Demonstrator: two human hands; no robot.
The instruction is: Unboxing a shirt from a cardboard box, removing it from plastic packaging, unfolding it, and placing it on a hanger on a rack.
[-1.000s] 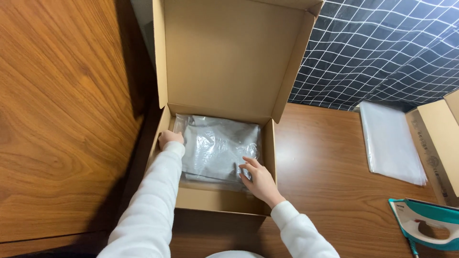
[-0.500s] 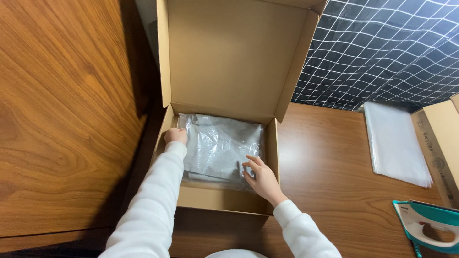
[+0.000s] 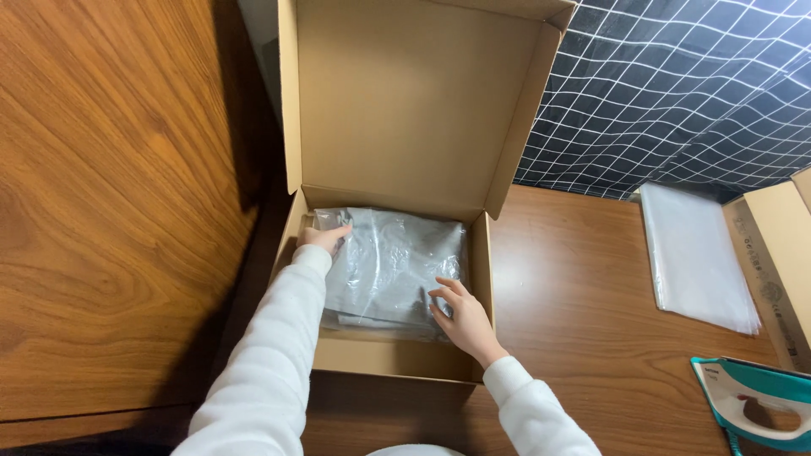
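A bagged grey garment [image 3: 384,266] is pressed flat inside the open cardboard box [image 3: 405,110], steadied by the left hand [image 3: 323,237] at ten o'clock and the right hand [image 3: 460,317] at four, both open-palmed, nothing gripped.

— Where do the arms reach?

— Both white-sleeved arms stretch toward twelve o'clock. The left hand [image 3: 323,237] sits farther out, at about eleven, fingers bent, palm down.

— The right?

— The right hand [image 3: 461,314] lies nearer, at one o'clock, fingers spread flat, pointing toward ten.
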